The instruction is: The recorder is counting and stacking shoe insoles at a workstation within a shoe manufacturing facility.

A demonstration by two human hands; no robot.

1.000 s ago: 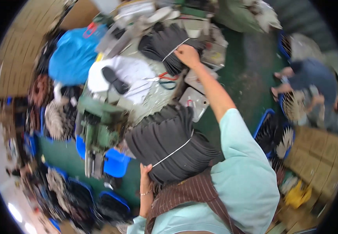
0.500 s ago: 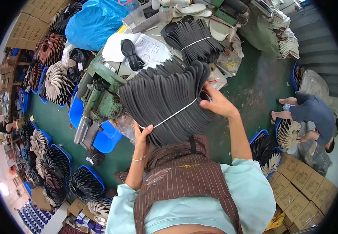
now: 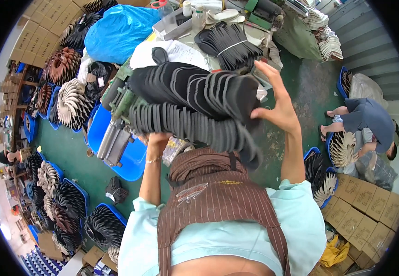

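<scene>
A thick bundle of dark grey and black shoe soles (image 3: 192, 92) hangs in front of my apron, its fanned edges and flat black faces showing. My left hand (image 3: 159, 139) grips it from below at the left; its fingers are mostly hidden under the soles. Beside the right end is my right hand (image 3: 280, 103), fingers spread wide and thumb close to the last sole. Whether that thumb touches it, I cannot tell. Beyond the bundle, a second stack of black soles (image 3: 234, 46), tied with white string, lies on the worktable.
A green machine (image 3: 125, 102) stands left of the bundle, above a blue tub (image 3: 135, 170). Papers (image 3: 188, 51), bottles (image 3: 198, 20) and a blue plastic bag (image 3: 119, 34) are farther back. At right, another person (image 3: 367, 119) bends over tubs near stacked cartons (image 3: 363, 207).
The bundle has tipped over, so the soles' flat faces now show and its string is out of sight. My right hand has opened away from it; my left has slipped underneath.
</scene>
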